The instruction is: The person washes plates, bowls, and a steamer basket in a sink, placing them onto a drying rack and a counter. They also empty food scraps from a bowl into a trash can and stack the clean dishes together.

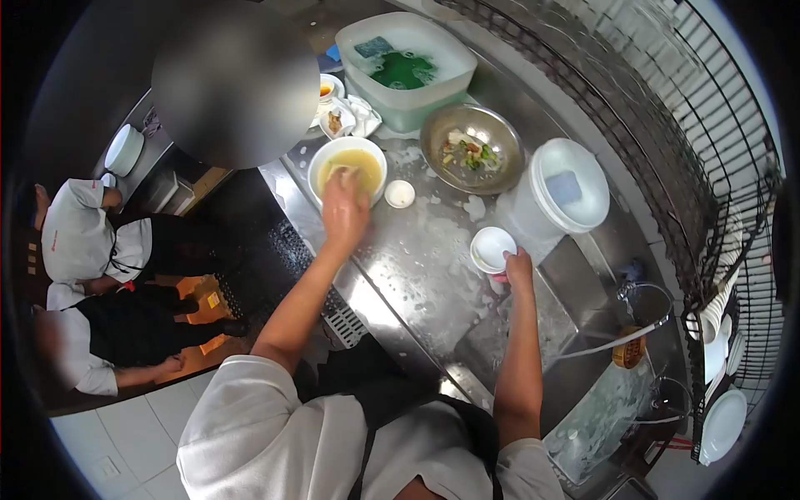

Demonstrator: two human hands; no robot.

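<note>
Reaching into a large white bowl, the left hand has its fingers down in the cloudy yellow liquid; whether they are spread, clenched or grasping something under the surface, I cannot tell. That bowl sits on the steel counter, close to the edge nearest the person and toward the left end. The right hand grasps a small white bowl by its side, fingers closed on the rim, over the counter's right-hand part and short of the bucket. A second white rim shows just under that small bowl, and a bit of red peeks out by the fingers.

Just beside the large bowl stands a little white cup. Behind it, toward the left end, plates carry crumpled napkins and food remains. A square tub of suds and green stuff stands toward the far left corner, with a sponge at its side wall. Next along the far edge come a metal bowl holding food scraps and a white bucket with a bluish sponge in it. A wire rack runs beyond that edge. Off to the left, two other people in white shirts and dark aprons stand apart from the counter.
</note>
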